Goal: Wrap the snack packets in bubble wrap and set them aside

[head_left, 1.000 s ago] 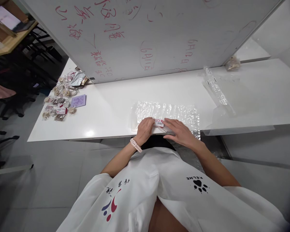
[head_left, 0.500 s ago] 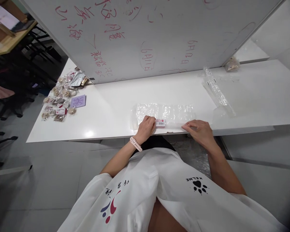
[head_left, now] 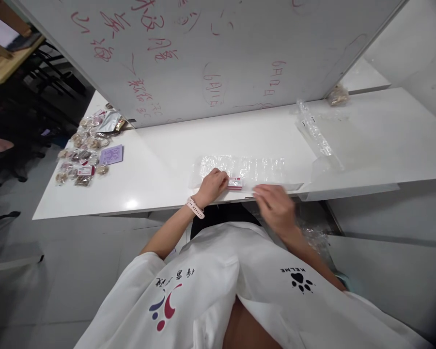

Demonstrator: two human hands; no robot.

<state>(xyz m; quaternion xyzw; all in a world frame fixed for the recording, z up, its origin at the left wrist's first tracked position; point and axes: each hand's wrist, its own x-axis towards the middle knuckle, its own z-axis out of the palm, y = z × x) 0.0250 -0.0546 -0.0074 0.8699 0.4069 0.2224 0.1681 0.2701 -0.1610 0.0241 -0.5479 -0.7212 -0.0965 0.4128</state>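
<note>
While the left hand (head_left: 212, 186) clamps the red-and-white box (head_left: 235, 183) at the front edge of the surface (head_left: 156, 160), clear film (head_left: 263, 169) appears spread, not yet closed up; the blurred right hand's (head_left: 276, 206) grip cannot be determined.

1. The left fingers (head_left: 222, 179) touch the left end of a small white-and-red box (head_left: 235, 183).
2. The right fingers (head_left: 266, 191), blurred, are just right of that box; whether they touch anything is unclear.
3. Clear plastic wrap (head_left: 261, 168) spreads beyond both sets of fingers on the white bench (head_left: 160, 160).
4. Well left of the left fingers lie small bagged items (head_left: 83, 154), with a purple packet (head_left: 111, 154) beside them.
5. Right of and beyond the right fingers lies clear plastic packaging (head_left: 318, 138).
6. A whiteboard (head_left: 189, 72) with red writing stands beyond the fingers.
</note>
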